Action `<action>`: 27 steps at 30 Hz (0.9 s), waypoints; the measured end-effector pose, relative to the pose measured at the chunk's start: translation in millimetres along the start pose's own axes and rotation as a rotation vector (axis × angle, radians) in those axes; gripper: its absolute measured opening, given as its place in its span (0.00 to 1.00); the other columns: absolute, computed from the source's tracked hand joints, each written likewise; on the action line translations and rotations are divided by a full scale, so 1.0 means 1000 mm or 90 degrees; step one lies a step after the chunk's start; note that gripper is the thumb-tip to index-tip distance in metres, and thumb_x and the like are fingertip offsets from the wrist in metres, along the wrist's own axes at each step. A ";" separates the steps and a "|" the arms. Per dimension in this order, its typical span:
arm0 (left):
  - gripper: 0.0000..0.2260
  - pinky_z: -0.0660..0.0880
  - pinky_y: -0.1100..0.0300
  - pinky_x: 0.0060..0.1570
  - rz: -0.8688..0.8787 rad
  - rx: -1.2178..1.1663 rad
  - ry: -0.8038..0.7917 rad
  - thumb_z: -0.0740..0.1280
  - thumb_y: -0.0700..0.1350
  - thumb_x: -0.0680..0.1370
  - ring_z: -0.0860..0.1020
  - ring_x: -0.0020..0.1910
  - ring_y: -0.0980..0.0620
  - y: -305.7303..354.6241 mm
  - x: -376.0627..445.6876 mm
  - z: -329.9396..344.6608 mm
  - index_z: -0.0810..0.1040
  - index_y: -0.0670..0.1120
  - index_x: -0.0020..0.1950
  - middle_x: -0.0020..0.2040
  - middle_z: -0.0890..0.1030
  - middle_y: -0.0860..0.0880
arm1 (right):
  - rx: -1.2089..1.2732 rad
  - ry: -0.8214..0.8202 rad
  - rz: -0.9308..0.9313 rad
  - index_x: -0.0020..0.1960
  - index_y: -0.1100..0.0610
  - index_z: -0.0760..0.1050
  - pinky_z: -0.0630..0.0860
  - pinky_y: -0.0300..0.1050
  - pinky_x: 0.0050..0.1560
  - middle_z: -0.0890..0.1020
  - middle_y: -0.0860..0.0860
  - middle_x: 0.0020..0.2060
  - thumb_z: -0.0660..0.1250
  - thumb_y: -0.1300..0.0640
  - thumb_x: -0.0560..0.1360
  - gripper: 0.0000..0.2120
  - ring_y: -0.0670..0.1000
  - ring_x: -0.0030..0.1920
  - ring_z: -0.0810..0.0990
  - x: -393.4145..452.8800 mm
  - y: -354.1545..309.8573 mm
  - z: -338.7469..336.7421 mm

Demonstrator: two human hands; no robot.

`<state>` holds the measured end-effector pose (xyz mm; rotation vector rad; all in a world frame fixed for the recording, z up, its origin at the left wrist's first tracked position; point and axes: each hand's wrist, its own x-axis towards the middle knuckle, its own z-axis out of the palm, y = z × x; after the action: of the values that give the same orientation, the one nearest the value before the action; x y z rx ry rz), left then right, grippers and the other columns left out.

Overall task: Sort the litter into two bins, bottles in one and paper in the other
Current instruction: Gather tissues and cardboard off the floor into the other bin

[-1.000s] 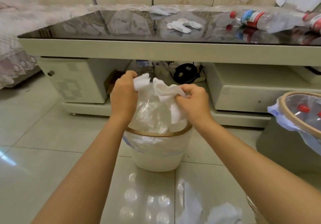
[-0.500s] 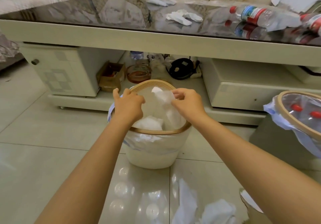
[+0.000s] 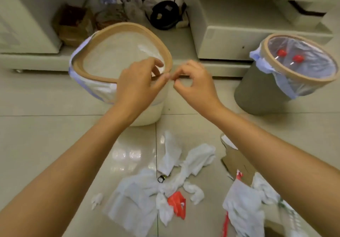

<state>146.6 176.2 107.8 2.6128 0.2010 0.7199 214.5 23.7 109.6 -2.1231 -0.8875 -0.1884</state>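
Observation:
A white bin (image 3: 127,26) with a tan rim and a clear liner stands on the floor; white paper (image 3: 147,50) lies inside it. My left hand (image 3: 139,82) hovers over its near right rim, fingers loosely curled, holding nothing. My right hand (image 3: 195,84) is just right of it, fingertips almost meeting the left's, also empty. A grey bin (image 3: 257,91) at the right holds bottles with red caps (image 3: 281,53). Crumpled white paper (image 3: 198,157) lies scattered on the tiles below my arms, with more of the white paper at the right (image 3: 244,203).
A red wrapper (image 3: 177,203) and a brown cardboard piece (image 3: 237,161) lie among the floor litter. Behind the bins runs the low shelf of a cream table (image 3: 230,40), with a black round object (image 3: 165,16) and a brown box (image 3: 71,25) on it.
Both hands have let the paper drop into the white bin and pulled back toward its near right rim. The view has tilted down to the floor litter.

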 end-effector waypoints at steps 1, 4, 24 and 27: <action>0.17 0.72 0.53 0.52 0.038 0.007 -0.008 0.62 0.59 0.78 0.77 0.54 0.50 0.006 -0.010 0.009 0.76 0.49 0.61 0.55 0.79 0.51 | -0.022 -0.004 -0.004 0.43 0.53 0.79 0.70 0.41 0.47 0.77 0.46 0.41 0.67 0.59 0.71 0.03 0.49 0.48 0.75 -0.015 0.008 -0.002; 0.18 0.67 0.52 0.59 0.185 0.079 0.010 0.64 0.55 0.78 0.72 0.63 0.46 0.015 -0.041 0.036 0.76 0.46 0.63 0.64 0.76 0.46 | -0.066 -0.060 0.022 0.44 0.53 0.79 0.71 0.44 0.50 0.78 0.48 0.43 0.67 0.58 0.71 0.03 0.50 0.49 0.74 -0.059 0.038 -0.003; 0.46 0.70 0.50 0.59 0.005 0.129 -0.632 0.68 0.73 0.62 0.66 0.67 0.48 -0.009 -0.164 0.149 0.59 0.54 0.74 0.72 0.63 0.52 | -0.315 -0.637 0.183 0.71 0.41 0.59 0.67 0.52 0.60 0.59 0.47 0.71 0.68 0.49 0.67 0.35 0.53 0.69 0.61 -0.194 0.140 0.015; 0.47 0.72 0.51 0.57 -0.007 0.116 -0.622 0.69 0.73 0.61 0.66 0.66 0.48 -0.003 -0.171 0.153 0.60 0.52 0.73 0.72 0.63 0.52 | -0.342 -0.592 0.160 0.70 0.46 0.62 0.64 0.42 0.39 0.65 0.49 0.66 0.64 0.55 0.71 0.28 0.55 0.62 0.67 -0.203 0.143 0.023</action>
<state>79.3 82.6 -90.5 2.7924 -0.0221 -0.6374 152.8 -127.8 -78.7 -2.8401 -1.1392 0.8471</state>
